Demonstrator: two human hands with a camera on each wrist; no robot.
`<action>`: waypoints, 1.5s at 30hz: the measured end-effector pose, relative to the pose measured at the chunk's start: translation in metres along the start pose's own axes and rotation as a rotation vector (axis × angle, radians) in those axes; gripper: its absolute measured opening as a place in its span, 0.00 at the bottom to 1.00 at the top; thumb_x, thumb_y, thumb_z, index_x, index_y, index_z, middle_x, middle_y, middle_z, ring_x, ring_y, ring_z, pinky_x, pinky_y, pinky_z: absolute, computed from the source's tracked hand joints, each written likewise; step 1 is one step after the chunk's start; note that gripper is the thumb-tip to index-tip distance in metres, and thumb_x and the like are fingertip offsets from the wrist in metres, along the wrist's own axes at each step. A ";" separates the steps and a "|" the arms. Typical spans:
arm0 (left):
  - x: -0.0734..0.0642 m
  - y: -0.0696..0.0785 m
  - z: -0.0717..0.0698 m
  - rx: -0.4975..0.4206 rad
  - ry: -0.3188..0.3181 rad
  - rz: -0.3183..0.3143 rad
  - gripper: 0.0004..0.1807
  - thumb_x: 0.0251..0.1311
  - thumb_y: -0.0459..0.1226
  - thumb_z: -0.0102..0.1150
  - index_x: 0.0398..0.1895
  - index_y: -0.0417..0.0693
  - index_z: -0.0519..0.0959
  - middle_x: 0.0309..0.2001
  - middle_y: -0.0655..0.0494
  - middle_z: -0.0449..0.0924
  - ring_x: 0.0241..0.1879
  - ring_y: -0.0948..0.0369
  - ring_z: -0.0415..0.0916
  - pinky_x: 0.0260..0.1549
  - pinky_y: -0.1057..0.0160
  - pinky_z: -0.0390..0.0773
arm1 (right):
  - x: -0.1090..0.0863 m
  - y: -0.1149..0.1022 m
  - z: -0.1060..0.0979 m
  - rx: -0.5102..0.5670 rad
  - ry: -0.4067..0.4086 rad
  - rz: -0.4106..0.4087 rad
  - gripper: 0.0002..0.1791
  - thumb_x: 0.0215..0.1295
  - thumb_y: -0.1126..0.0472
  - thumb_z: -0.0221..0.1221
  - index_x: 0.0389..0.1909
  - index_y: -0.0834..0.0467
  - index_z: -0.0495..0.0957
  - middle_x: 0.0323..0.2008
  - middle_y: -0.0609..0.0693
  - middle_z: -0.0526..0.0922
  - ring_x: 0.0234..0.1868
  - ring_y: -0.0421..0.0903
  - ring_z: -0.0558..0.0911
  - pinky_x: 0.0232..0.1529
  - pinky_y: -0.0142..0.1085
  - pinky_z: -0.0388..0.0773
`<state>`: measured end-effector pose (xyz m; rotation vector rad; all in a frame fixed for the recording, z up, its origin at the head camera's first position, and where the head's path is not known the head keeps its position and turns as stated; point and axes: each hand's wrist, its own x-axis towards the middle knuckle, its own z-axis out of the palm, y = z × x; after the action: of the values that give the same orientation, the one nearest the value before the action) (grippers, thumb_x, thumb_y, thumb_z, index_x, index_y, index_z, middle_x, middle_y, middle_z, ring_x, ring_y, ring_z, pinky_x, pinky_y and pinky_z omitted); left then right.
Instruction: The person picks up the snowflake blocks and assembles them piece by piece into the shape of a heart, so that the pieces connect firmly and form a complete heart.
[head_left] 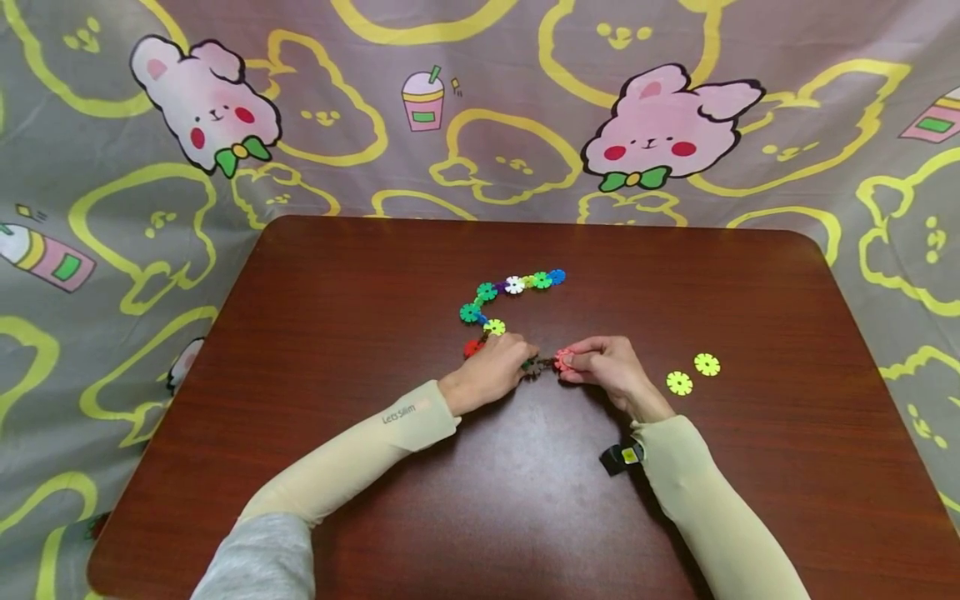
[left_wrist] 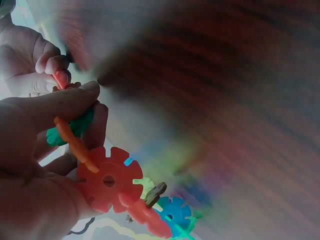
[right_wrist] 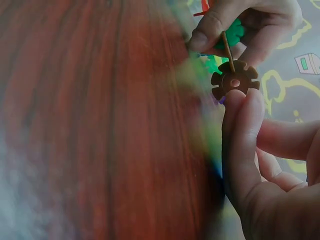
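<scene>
A winding chain of interlocking snowflake discs lies on the table; its green disc (head_left: pixel 469 312), white disc (head_left: pixel 514 285) and blue end disc (head_left: pixel 557 277) show in the head view. My left hand (head_left: pixel 495 368) pinches the chain near its front end, at a green disc (left_wrist: pixel 80 127). A red disc (left_wrist: pixel 110 179) hangs beside that palm in the left wrist view. Facing it, my right hand (head_left: pixel 609 369) pinches a pink disc (head_left: pixel 566 360) between thumb and fingers. Close to those fingertips is a brown disc (right_wrist: pixel 235 81) on the chain, between the two hands.
Two loose yellow discs, one nearer (head_left: pixel 679 383) and one farther (head_left: pixel 707 364), lie right of my right hand. A black strap (head_left: pixel 621 457) sits at the right wrist. The brown wooden table (head_left: pixel 360 275) ends at a patterned cloth (head_left: pixel 510 108) behind.
</scene>
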<state>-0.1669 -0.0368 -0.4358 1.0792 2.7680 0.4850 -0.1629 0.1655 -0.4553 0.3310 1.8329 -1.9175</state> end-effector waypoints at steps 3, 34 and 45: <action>0.000 0.000 0.000 -0.008 -0.010 -0.003 0.14 0.56 0.22 0.57 0.43 0.41 0.83 0.35 0.50 0.84 0.39 0.58 0.81 0.34 0.66 0.81 | 0.001 0.001 0.000 0.007 -0.008 0.003 0.15 0.63 0.75 0.56 0.49 0.77 0.70 0.28 0.49 0.84 0.28 0.41 0.86 0.35 0.32 0.84; -0.002 0.014 -0.005 0.315 -0.016 -0.001 0.11 0.65 0.30 0.53 0.27 0.48 0.83 0.28 0.51 0.83 0.28 0.55 0.80 0.27 0.57 0.80 | 0.002 0.001 0.005 0.002 -0.008 -0.018 0.15 0.64 0.73 0.56 0.49 0.77 0.70 0.28 0.50 0.84 0.27 0.40 0.86 0.34 0.31 0.84; -0.005 0.014 -0.002 0.370 0.010 0.043 0.11 0.65 0.32 0.54 0.27 0.48 0.83 0.25 0.51 0.81 0.25 0.55 0.78 0.26 0.58 0.78 | 0.003 -0.002 0.006 -0.002 -0.030 0.008 0.14 0.63 0.74 0.57 0.48 0.77 0.71 0.27 0.49 0.85 0.26 0.40 0.85 0.33 0.31 0.84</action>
<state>-0.1553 -0.0309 -0.4292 1.2087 2.9205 -0.0243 -0.1658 0.1590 -0.4545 0.3067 1.8114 -1.9046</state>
